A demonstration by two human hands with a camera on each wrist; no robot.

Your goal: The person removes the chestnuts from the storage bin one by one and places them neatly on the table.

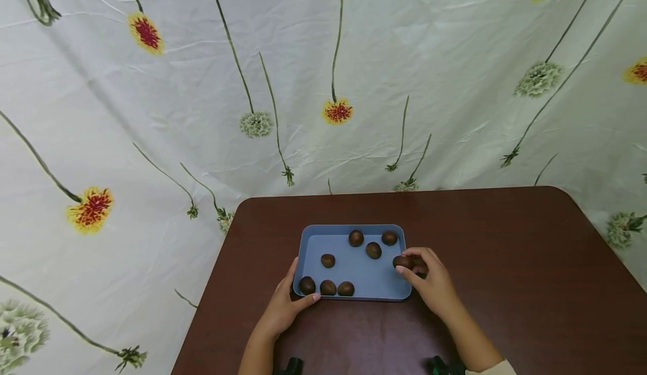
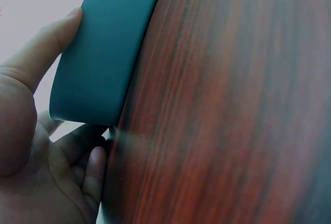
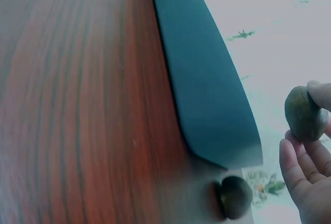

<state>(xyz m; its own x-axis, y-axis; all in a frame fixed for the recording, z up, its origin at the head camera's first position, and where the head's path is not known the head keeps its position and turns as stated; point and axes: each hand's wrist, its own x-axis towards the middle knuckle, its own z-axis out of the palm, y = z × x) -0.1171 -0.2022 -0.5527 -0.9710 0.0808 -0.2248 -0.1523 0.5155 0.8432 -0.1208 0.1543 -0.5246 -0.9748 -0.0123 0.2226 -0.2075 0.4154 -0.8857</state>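
Observation:
A shallow blue tray (image 1: 364, 282) lies on the table with several brown chestnuts (image 1: 373, 250) scattered in it. At its near left corner my left hand (image 1: 282, 306) grips the tray, thumb at the front wall and fingers round the left side. The left wrist view shows that thumb against the tray wall (image 2: 103, 53). My right hand (image 1: 433, 285) pinches one chestnut (image 1: 402, 262) over the tray's right edge, between thumb and fingers. In the right wrist view this chestnut (image 3: 302, 114) is held up, while another chestnut (image 3: 236, 197) rests on the table outside the tray corner.
The dark reddish-brown wooden table (image 1: 531, 285) extends to both sides of the tray. A white cloth (image 1: 303, 156) printed with flowers hangs behind it. Two dark objects, one a black piece (image 1: 293, 366), show at the bottom edge near the forearms.

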